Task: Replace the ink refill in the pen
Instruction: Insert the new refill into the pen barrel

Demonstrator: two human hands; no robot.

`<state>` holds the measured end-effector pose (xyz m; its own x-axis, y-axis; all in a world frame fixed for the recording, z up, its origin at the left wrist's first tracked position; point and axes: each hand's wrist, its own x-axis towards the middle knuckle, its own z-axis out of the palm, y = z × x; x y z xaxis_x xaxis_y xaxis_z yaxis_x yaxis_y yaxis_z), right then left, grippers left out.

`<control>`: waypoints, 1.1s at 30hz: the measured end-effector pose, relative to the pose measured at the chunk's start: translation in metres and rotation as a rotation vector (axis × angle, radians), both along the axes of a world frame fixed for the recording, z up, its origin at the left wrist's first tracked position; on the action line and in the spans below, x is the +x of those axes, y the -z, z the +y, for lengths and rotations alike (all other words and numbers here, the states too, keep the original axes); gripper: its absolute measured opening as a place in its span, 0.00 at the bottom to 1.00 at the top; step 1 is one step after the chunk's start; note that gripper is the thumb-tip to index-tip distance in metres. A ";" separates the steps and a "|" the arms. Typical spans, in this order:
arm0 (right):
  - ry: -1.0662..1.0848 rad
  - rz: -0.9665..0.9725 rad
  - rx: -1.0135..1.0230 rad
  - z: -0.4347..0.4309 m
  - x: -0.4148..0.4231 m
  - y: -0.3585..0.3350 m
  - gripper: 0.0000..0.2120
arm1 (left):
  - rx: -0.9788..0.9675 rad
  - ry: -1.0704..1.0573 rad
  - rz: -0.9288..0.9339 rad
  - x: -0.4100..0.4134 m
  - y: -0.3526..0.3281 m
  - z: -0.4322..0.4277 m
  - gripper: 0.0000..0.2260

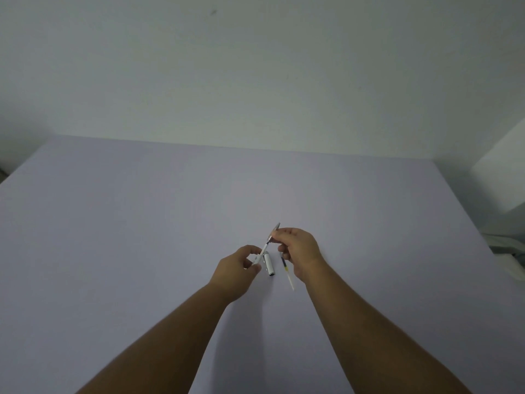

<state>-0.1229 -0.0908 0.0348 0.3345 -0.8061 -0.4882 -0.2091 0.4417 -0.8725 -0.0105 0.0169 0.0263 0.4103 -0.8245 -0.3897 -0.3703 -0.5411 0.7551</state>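
Above the middle of the lilac table (142, 223) I hold a slim white pen (265, 245) between both hands. My left hand (238, 270) pinches the white barrel at its lower end. My right hand (298, 248) grips the silver tip section (274, 231), which points up and away. On the table just below lies the silver pen cap (268, 264). To its right lies a loose ink refill (287, 270), dark at the far end with a yellow band and a clear tail, partly hidden under my right hand.
A pale wall rises behind the table's far edge (255, 147). A white box-like object (502, 172) stands beyond the right edge, with some white and green clutter (508, 251) below it.
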 end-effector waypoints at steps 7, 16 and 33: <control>-0.106 0.082 -0.086 0.005 0.002 0.000 0.01 | -0.030 -0.047 0.038 -0.002 -0.004 -0.004 0.08; -0.224 0.078 -0.054 0.004 0.001 -0.006 0.05 | -0.044 -0.125 0.032 -0.001 -0.009 -0.009 0.01; -0.209 0.051 -0.106 0.010 0.003 -0.017 0.09 | -0.067 -0.094 -0.049 -0.001 -0.024 -0.009 0.03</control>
